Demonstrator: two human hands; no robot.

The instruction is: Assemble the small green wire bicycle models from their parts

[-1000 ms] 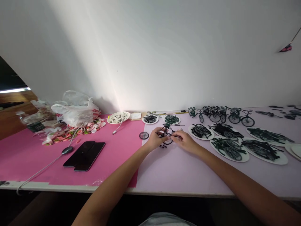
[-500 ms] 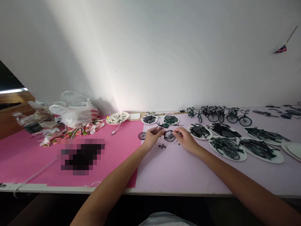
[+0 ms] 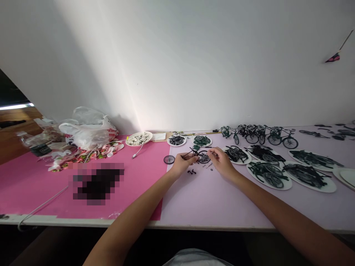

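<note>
Model bicycle (image 3: 203,157) and right hand (image 3: 222,161) sit slightly farther right than half a second earlier. From left: bottle label (image 3: 39,149) and plastic bag (image 3: 91,135) print are illegible; a loose wheel (image 3: 169,159) lies nearby; left hand (image 3: 179,164) grip pinches the bicycle, between both hands; right grip is narrow, contents indiscernible; plates (image 3: 288,183) crowd beside.

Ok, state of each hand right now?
Left hand: closed, holding the model bicycle.
Right hand: at the spoked wheel; whether its grip is closed cannot be told.
</note>
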